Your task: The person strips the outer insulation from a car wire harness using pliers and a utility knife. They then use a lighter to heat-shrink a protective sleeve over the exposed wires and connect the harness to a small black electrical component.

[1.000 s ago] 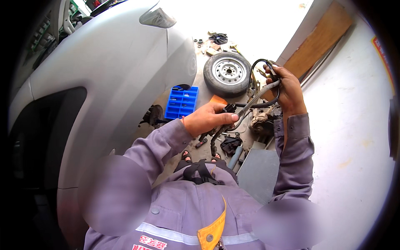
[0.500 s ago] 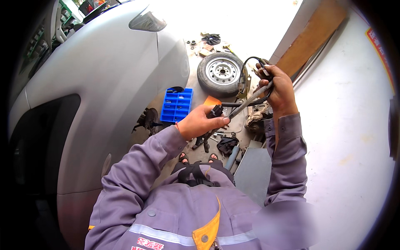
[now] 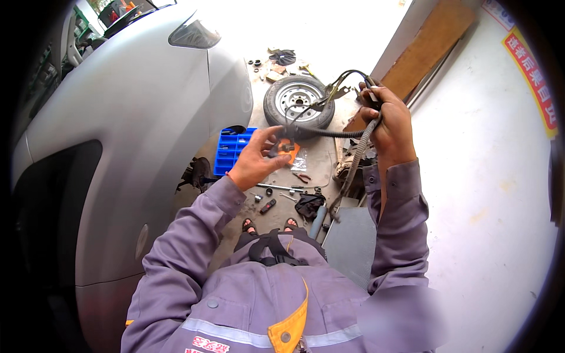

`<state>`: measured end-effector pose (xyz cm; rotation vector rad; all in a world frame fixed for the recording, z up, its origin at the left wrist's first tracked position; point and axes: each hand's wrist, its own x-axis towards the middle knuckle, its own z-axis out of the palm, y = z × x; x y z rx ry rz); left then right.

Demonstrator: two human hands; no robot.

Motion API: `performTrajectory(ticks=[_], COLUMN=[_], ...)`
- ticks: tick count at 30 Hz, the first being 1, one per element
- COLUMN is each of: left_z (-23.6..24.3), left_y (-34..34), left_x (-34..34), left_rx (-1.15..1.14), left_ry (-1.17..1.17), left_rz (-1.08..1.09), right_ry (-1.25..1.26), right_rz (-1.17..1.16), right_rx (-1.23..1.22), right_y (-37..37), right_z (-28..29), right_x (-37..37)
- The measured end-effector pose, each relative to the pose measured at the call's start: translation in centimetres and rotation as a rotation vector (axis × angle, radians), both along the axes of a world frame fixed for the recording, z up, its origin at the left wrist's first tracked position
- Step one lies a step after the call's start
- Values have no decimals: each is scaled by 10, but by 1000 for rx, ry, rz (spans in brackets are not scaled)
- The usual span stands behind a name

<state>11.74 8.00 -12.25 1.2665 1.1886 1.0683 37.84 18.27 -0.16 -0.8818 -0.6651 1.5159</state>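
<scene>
A wiring harness (image 3: 329, 133), with dark corrugated sleeving and thin black leads, hangs from my right hand (image 3: 389, 120). That hand's fingers are closed around the bunched cables. A grey corrugated branch (image 3: 358, 154) drops below it, its lower end loose. Another branch stretches left toward my left hand (image 3: 259, 157), whose thumb and fingers are spread apart. Just beyond those fingertips is a dark end piece (image 3: 288, 134), blurred by motion; whether it touches them is hard to see. A metal bracket (image 3: 338, 93) shows among the leads, in front of the wheel.
At left stands a silver car body (image 3: 135, 106). A wheel with tyre (image 3: 271, 106) lies on the floor near a blue compartment tray (image 3: 226, 156). Pliers (image 3: 301, 176), sockets and a black bag (image 3: 310, 206) lie nearer. A brown board (image 3: 432, 50) leans along the white wall (image 3: 488, 176).
My left hand has opened from its grip on the harness. The grey branch that ran to it now hangs down from my right hand, which keeps its hold.
</scene>
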Motion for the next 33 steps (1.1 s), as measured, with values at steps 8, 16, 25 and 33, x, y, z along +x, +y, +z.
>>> performTrajectory(ticks=[8, 16, 25, 33], left_z=[75, 104, 125, 119], left_y=[-26, -6, -11, -11], left_x=[45, 61, 68, 67], left_rx=[265, -20, -191, -257], left_ry=[-53, -447, -532, -426], left_rz=[-92, -410, -459, -335], right_ry=[2, -4, -13, 46], right_rz=[16, -67, -108, -93], right_rx=[28, 132, 139, 142], right_y=[17, 19, 9, 1], right_z=[9, 17, 18, 6], right_x=[-33, -23, -13, -16])
